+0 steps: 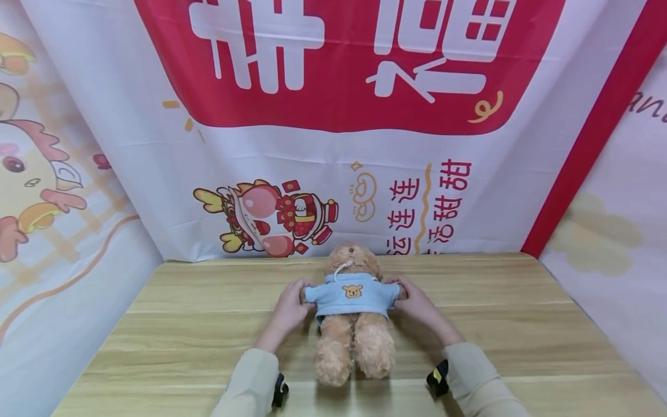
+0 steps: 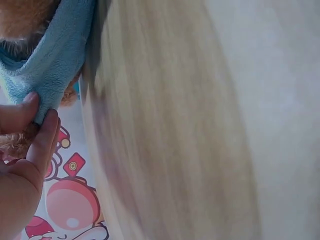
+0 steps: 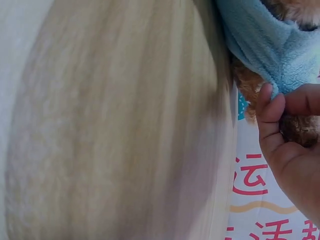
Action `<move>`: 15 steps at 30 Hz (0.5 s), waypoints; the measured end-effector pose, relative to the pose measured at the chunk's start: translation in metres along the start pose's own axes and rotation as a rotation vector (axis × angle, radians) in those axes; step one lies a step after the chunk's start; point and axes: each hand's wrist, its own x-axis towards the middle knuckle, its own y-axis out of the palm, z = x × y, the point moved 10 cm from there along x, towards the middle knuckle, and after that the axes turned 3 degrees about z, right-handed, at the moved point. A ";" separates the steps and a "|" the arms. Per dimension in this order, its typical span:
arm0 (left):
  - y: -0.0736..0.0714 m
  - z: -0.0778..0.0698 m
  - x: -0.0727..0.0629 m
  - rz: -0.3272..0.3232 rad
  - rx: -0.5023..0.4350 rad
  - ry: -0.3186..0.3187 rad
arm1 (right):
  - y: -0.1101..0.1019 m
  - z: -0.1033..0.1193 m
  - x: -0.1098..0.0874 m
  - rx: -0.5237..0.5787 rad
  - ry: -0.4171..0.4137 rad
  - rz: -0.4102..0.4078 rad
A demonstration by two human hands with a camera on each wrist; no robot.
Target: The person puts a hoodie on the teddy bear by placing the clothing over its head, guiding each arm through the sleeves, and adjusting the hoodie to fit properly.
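A light brown teddy bear in a pale blue hoodie lies on its back, head toward the back wall and legs toward me. A small bear face is on the hoodie's chest, and a white cord hangs at its neck. My left hand pinches the sleeve end at the bear's arm on the left; the left wrist view shows thumb and fingers on the blue cuff. On the other side my right hand pinches the opposite cuff, with the brown paw inside the curl of the hand.
The bear lies on a wood-grain table. A white and red printed cloth hangs right behind the table's back edge. Printed side walls stand to the left and right.
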 end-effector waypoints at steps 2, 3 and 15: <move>0.000 0.002 -0.001 0.003 -0.005 -0.016 | -0.002 -0.001 -0.001 0.008 0.002 -0.001; 0.001 0.003 -0.001 0.004 -0.011 -0.027 | -0.002 0.000 -0.001 0.020 0.002 0.000; -0.001 0.002 -0.003 -0.036 -0.039 -0.003 | -0.012 0.002 -0.002 -0.060 0.037 -0.130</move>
